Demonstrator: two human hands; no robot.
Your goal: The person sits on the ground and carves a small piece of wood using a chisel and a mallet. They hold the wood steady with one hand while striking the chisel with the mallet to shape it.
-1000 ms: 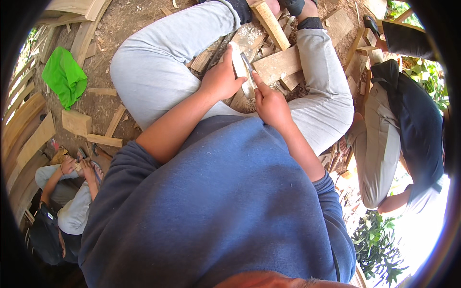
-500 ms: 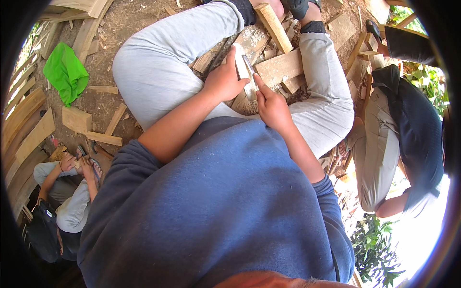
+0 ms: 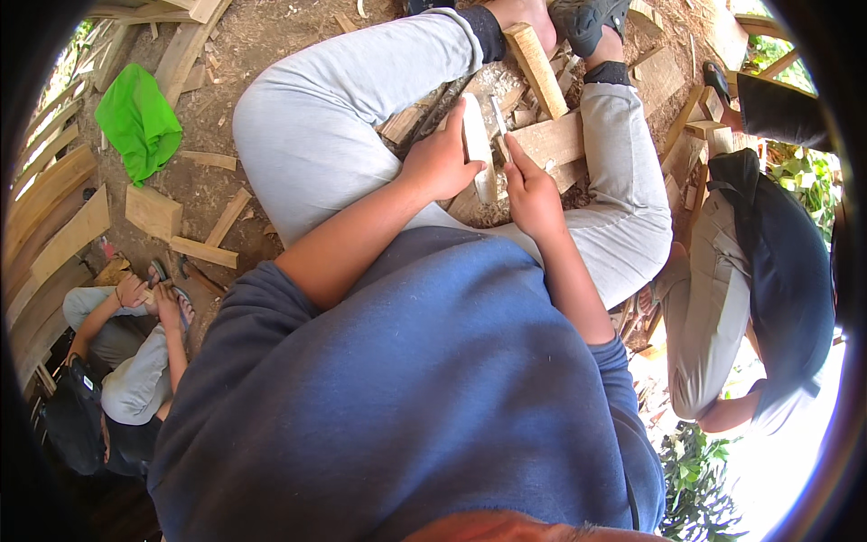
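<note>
My left hand (image 3: pixel 440 165) is closed around a pale, smooth block of wood (image 3: pixel 476 135), its index finger stretched along the side. The block stands tilted between my legs, its lower end near a larger piece of wood. In my right hand (image 3: pixel 535 191) is a narrow-bladed tool (image 3: pixel 499 117), a knife or chisel; I cannot tell which. Its metal blade points away from me, just right of the block and apart from it. My right index finger lies along the tool, and the palm hides most of its handle.
Boards (image 3: pixel 545 144) and a squared wooden stick (image 3: pixel 536 72) lie between my legs among shavings. A green cloth (image 3: pixel 138 122) and offcuts (image 3: pixel 152 212) are on the ground at left. One person (image 3: pixel 135 379) sits at lower left; another (image 3: pixel 777 262) is close at right.
The whole view has shifted a little, so things appear farther right and lower. My right hand has drawn the blade away from the block, widening the gap. Both hands keep their hold.
</note>
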